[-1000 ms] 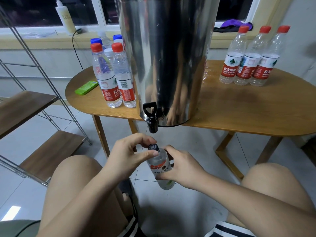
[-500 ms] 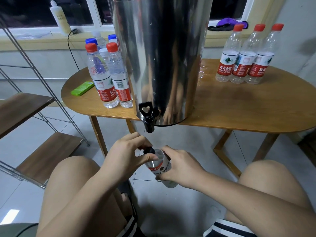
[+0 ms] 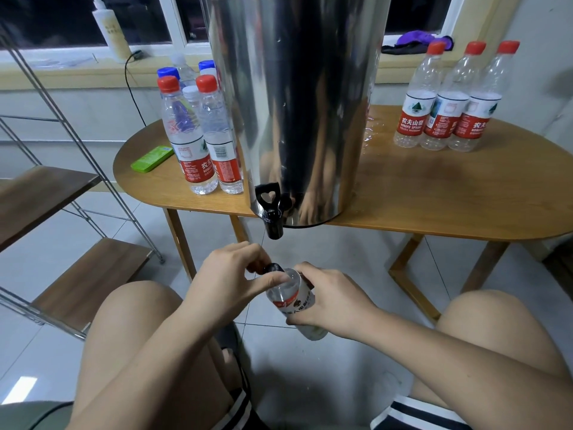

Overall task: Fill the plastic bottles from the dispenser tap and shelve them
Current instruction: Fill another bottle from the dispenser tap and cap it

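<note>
While left hand (image 3: 229, 274) pinches cap (image 3: 273, 268) and right hand (image 3: 333, 301) grips tilted bottle (image 3: 294, 302) below tap (image 3: 273, 220), loose cap could spill water.

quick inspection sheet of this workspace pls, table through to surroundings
surface: table wooden; wet patch right of the dispenser
job's things: tap overhangs the table edge; bottle tilted below it, cap at its mouth; left bottles clustered, capped; right bottles three in a row, capped; shelf at left
clutter: green box on table; white bottle and purple cloth on sill
grippers: left hand pinches the cap; right hand grips the bottle
cables: black cable drops from sill behind table
surroundings: tiled floor; dark window
</note>
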The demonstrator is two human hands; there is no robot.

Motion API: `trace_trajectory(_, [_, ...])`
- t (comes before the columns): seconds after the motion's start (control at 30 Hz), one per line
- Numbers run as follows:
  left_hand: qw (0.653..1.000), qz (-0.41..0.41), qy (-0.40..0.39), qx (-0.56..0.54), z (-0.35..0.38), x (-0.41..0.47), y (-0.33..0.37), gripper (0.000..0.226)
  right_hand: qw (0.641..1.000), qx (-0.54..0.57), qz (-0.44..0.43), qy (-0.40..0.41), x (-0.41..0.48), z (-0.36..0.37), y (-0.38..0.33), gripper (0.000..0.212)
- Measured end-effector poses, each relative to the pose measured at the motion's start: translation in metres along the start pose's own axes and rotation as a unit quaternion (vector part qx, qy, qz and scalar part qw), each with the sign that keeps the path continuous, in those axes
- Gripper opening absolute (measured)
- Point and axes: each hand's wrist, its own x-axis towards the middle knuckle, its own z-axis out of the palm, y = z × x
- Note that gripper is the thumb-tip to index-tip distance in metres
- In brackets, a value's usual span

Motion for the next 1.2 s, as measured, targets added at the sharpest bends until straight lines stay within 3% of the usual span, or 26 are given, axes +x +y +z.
trace_trajectory(0.1, [0.998,0.03,-0.048,-0.03,0.0,0.0,-0.006,0.024,1.0,-0.01,-0.006,0.002,0.001,-0.001,0.003,0.066])
trace_trajectory(0.23, [0.992,0.055,-0.09,-0.075,0.002,-0.003,-0.003,0.046,1.0,-0.026,-0.004,0.002,0.001,-0.004,0.005,0.068])
trace_trajectory(0.43, [0.999,0.0,0.007,0.05,0.003,-0.001,0.0,0.058,1.0,-0.02,-0.007,0.001,0.001,-0.002,0.003,0.067])
trace_trajectory(0.7, [0.998,0.042,-0.038,0.041,0.009,-0.002,0.005,0.02,0.999,-0.046,-0.009,0.014,0.002,-0.004,0.006,0.069])
trace_trajectory(0.93, [0.998,0.04,-0.031,-0.044,0.0,-0.004,0.004,0.031,1.0,-0.023,-0.004,0.015,0.002,-0.007,0.005,0.074])
trace_trajectory(1.1, [0.998,-0.004,0.012,0.064,0.002,-0.002,0.006,0.057,0.999,-0.046,-0.023,0.002,0.002,-0.003,0.003,0.07])
trace_trajectory(1.2, [0.995,-0.021,0.01,0.098,0.004,-0.001,0.009,0.058,0.998,-0.056,-0.027,-0.003,0.001,-0.002,0.004,0.069])
